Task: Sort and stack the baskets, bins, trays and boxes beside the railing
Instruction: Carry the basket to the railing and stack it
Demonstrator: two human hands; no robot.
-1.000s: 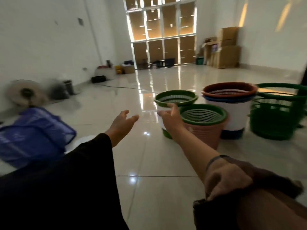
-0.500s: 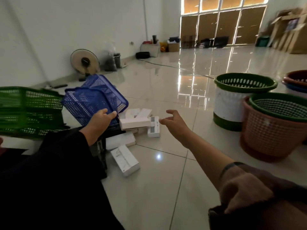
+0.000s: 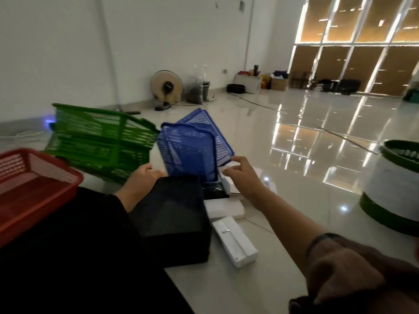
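Head view: one blue basket [image 3: 195,146], one green basket [image 3: 99,141], one red basket [image 3: 34,184], one black box [image 3: 174,218] and several white boxes [image 3: 235,241] (count unclear) lie on the floor. Since half a second ago both hands have closed in. The left hand [image 3: 141,183] rests loose-fingered at the blue basket's near edge; whether the right hand [image 3: 243,175] has any grip I cannot tell.

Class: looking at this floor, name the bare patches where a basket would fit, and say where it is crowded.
Bare tile lies between the long white box and the green-rimmed bin, and beyond the blue basket toward the fan. Crowded: around both hands, where green baskets, red tray and black box cluster.
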